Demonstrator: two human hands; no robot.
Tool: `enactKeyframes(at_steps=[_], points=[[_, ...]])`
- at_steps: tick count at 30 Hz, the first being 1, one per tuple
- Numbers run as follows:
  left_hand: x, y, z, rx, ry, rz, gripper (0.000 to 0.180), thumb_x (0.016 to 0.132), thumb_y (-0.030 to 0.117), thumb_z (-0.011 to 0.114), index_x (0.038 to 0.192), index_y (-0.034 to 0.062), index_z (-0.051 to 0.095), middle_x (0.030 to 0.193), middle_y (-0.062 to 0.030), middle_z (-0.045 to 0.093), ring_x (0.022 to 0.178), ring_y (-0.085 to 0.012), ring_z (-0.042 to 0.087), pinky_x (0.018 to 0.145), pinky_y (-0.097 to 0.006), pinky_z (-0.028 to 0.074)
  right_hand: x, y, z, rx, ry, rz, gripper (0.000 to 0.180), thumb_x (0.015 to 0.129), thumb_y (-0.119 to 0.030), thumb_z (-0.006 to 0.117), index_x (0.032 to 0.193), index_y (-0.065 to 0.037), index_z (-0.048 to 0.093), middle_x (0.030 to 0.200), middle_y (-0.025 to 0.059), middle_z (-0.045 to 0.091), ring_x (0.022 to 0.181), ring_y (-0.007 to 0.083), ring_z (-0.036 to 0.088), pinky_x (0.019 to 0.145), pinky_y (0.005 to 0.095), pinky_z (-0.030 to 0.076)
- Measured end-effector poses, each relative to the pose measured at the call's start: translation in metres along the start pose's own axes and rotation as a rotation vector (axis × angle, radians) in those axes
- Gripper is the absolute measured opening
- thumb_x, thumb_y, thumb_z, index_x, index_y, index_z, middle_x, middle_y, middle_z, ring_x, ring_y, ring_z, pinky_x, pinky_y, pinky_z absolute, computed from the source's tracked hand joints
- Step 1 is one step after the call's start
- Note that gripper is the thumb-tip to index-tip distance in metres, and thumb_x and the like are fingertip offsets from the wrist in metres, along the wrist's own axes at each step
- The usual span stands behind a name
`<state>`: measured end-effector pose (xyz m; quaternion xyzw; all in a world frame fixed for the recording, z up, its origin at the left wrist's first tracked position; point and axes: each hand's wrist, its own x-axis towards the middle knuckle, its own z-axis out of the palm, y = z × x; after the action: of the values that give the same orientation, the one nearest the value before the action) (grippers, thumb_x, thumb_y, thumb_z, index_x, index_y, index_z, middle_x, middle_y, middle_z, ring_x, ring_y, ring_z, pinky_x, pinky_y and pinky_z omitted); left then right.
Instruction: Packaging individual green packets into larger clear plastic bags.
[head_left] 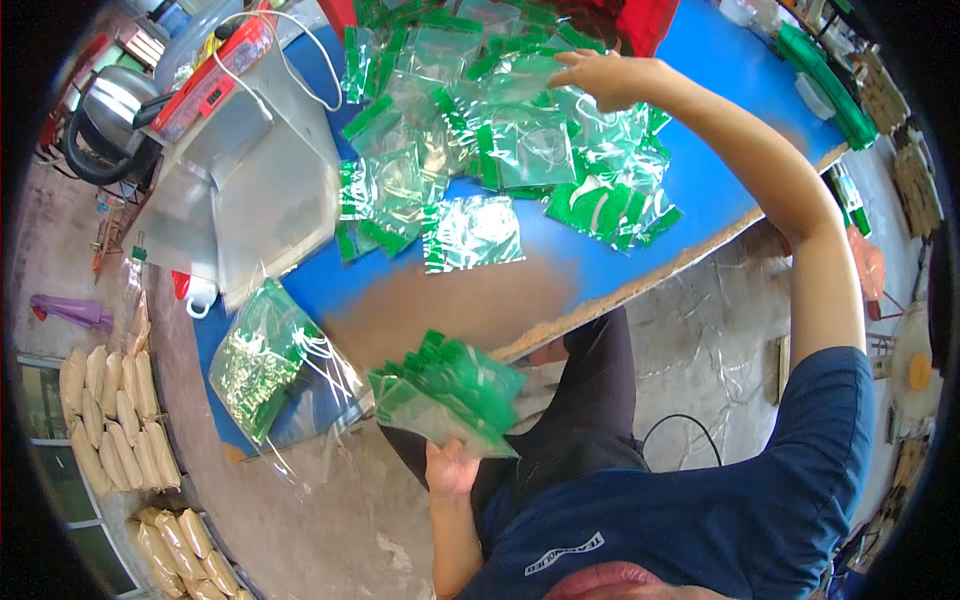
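Left hand (452,468) gripped fanned stack of green-and-clear bags (455,385) by lower edge, near front of blue table (750,65). Right hand (608,80) was over bag pile (530,150), fingers spread; contact unclear. Bags looked light, limp, slippery: likely best pinched at edge.

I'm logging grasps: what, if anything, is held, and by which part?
The left hand holds a stack of green-and-clear bags by its near edge. The right hand is at the bag pile; any hold cannot be told.
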<state>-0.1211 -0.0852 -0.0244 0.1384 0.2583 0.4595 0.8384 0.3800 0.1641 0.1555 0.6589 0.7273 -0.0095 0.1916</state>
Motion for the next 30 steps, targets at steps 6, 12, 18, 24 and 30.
enactKeyframes(at_steps=[6, 12, 18, 24, 30], points=[[0.003, -0.004, -0.011, -0.006, -0.01, -0.023, 0.071, 0.082, 0.008, 0.075, 0.144, 0.0046, 0.041, 0.138, -0.0099, 0.055, 0.129, -0.0311, 0.052, 0.11, -0.051, 0.04, 0.035, -0.035, 0.069, 0.192, 0.846, 0.361, 0.079, 0.088, -0.064, 0.051, 0.151, -0.017, 0.04, 0.16, 0.0185, 0.028, 0.145, 0.0461, 0.025, 0.111, 0.0702, 0.024], [-0.014, 0.003, -0.013, 0.01, 0.026, 0.018, 0.071, 0.084, 0.007, 0.071, 0.146, 0.0036, 0.039, 0.139, -0.0116, 0.054, 0.128, -0.0301, 0.053, 0.111, -0.048, 0.04, 0.022, -0.179, 0.117, 0.467, 0.618, 0.395, 0.101, 0.083, -0.077, 0.048, 0.157, -0.012, 0.026, 0.161, 0.0309, 0.013, 0.148, 0.0538, 0.005, 0.116, 0.0684, 0.001], [-0.026, 0.015, -0.019, 0.038, 0.064, 0.079, 0.069, 0.081, 0.011, 0.077, 0.142, 0.0047, 0.045, 0.136, -0.0097, 0.057, 0.125, -0.0298, 0.055, 0.107, -0.048, 0.045, -0.028, -0.193, 0.059, 0.768, 0.882, 0.234, 0.071, 0.093, -0.057, 0.057, 0.139, -0.003, 0.049, 0.137, 0.0286, 0.049, 0.128, 0.0472, 0.045, 0.107, 0.0556, 0.035], [-0.025, 0.008, -0.028, 0.01, 0.023, 0.101, 0.065, 0.081, 0.009, 0.077, 0.139, 0.0051, 0.048, 0.132, -0.0091, 0.059, 0.123, -0.0299, 0.057, 0.105, -0.049, 0.046, -0.17, -0.245, 0.12, 0.324, 0.622, 0.093, 0.077, 0.081, -0.05, 0.074, 0.136, -0.001, 0.053, 0.146, 0.0228, 0.043, 0.134, 0.0425, 0.041, 0.109, 0.0544, 0.035], [-0.019, 0.028, -0.009, 0.382, -0.229, 0.166, 0.061, 0.079, 0.005, 0.079, 0.134, 0.0043, 0.053, 0.133, -0.009, 0.059, 0.116, -0.0268, 0.061, 0.102, -0.044, 0.048, -0.194, -0.226, 0.129, 0.473, 0.962, -0.334, 0.036, 0.082, -0.007, 0.064, 0.118, -0.006, 0.065, 0.098, 0.0089, 0.07, 0.089, 0.0289, 0.067, 0.077, 0.0395, 0.052]])
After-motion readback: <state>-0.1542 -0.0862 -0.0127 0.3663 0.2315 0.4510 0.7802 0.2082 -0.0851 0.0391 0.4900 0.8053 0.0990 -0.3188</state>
